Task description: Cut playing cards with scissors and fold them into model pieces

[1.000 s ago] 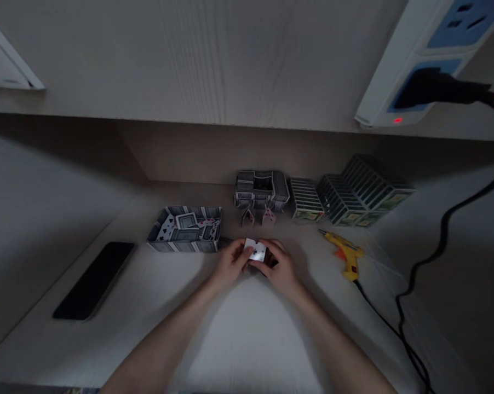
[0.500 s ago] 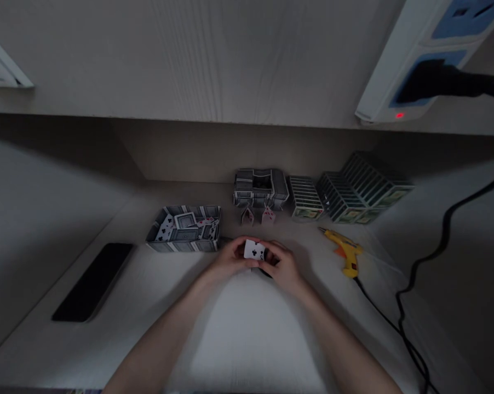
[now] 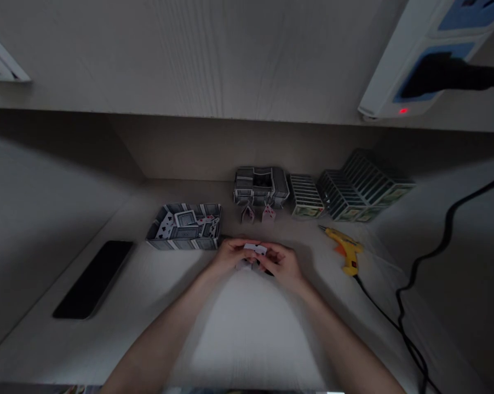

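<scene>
A small white playing card (image 3: pixel 256 249) is pinched between my left hand (image 3: pixel 229 256) and my right hand (image 3: pixel 282 265), over the middle of the tabletop. Its face is tilted, so only a narrow strip shows. Fingers of both hands are closed on its edges. Something black, partly hidden, shows under my right fingers. Below my left fingertips is a pale, blurred piece that I cannot make out. Just left of my left hand stands a card-built tray (image 3: pixel 181 244) with loose cards inside.
Behind my hands are two small folded cards (image 3: pixel 268 214) and a grey card structure (image 3: pixel 243 195). Ribbed card stacks (image 3: pixel 307 197) stand at the back right. A yellow glue gun (image 3: pixel 351 255) with its cord lies right, a black phone (image 3: pixel 94 280) left. A power strip (image 3: pixel 386 82) hangs above.
The card between my hands has tipped, so less of its face shows. A pale piece now shows beneath my left fingers. The view has shifted slightly.
</scene>
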`<state>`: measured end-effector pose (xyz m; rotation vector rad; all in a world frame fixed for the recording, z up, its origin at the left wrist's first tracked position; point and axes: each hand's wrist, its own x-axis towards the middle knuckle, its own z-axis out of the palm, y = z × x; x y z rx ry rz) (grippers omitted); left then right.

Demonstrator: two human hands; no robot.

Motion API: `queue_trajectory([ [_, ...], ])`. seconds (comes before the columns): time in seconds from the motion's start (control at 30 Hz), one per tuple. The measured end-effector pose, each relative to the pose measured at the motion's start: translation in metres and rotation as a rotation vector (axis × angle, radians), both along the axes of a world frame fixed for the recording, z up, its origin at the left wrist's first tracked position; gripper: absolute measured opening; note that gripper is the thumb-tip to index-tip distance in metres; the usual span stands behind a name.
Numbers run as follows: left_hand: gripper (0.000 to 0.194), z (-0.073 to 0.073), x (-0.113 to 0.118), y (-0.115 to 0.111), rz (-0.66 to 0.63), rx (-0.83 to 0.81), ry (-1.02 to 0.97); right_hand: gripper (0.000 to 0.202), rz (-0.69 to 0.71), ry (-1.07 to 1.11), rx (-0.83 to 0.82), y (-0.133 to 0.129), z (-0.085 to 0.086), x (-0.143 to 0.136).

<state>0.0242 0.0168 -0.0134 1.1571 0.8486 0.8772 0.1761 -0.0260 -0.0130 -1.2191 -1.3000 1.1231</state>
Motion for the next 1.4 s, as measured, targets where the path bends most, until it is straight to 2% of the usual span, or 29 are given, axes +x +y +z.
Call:
queue_trajectory([
  [0.2,0.040,0.000,-0.002,0.001,-0.008,-0.027,-0.016,0.022,0.009,0.207,-0.050,0.002,0.003,-0.002],
  [0.47,0.042,0.000,-0.001,0.000,0.000,-0.062,-0.083,0.025,-0.002,0.299,-0.108,0.005,0.009,0.001],
  [0.7,0.043,-0.003,0.000,0.001,0.014,-0.077,-0.079,0.028,-0.010,0.315,-0.131,0.006,0.011,0.001],
  [1.0,0.037,-0.007,0.003,-0.002,0.079,0.008,0.009,0.028,0.062,0.287,-0.156,0.007,0.004,0.001],
  [1.17,0.034,-0.009,0.005,-0.003,0.127,0.093,0.053,0.028,0.053,0.315,-0.160,0.008,0.003,0.000],
  [1.4,0.038,-0.005,0.003,-0.004,0.074,0.094,0.025,0.028,0.032,0.298,-0.139,0.008,0.009,0.001],
])
